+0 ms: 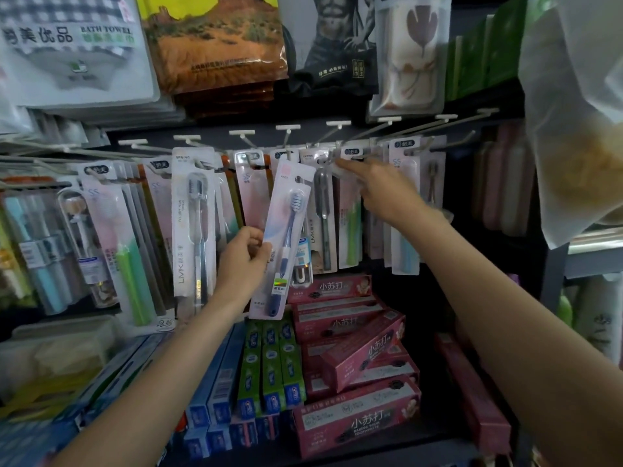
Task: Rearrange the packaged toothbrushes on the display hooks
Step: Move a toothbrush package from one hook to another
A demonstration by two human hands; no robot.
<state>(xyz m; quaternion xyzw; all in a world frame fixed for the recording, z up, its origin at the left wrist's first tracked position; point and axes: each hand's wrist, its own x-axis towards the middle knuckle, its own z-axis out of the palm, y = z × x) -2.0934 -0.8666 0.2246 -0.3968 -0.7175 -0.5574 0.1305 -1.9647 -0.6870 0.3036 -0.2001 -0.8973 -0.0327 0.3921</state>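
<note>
Here, far left: bath towel pack (72, 48) hangs high, above a row of carded toothbrushes on display hooks (242, 134). A white LMK-branded toothbrush card (194, 224) hangs just left of centre, with a dark brush inside.

Left hand (244, 261): fingers and thumb curled round the left edge of a pink toothbrush pack (281, 241), pinching it at about mid-height. Pack is off the hooks, held tilted with its top leaning right, in front of the hanging row. Blue-handled brush visible inside, bristles up.

Below centre: green toothpaste boxes (269, 369) standing on end, beside pink baking-soda toothpaste boxes (357, 352) piled loosely on the shelf.

Right hand (381, 188): reaches up to the hooks right of centre, index finger extended to the top of a hanging card (352, 152). Whether the other fingers hold anything cannot be told; they are hidden behind the hand.

Far right: a frosted translucent bag (573, 112) hangs close to the camera.
</note>
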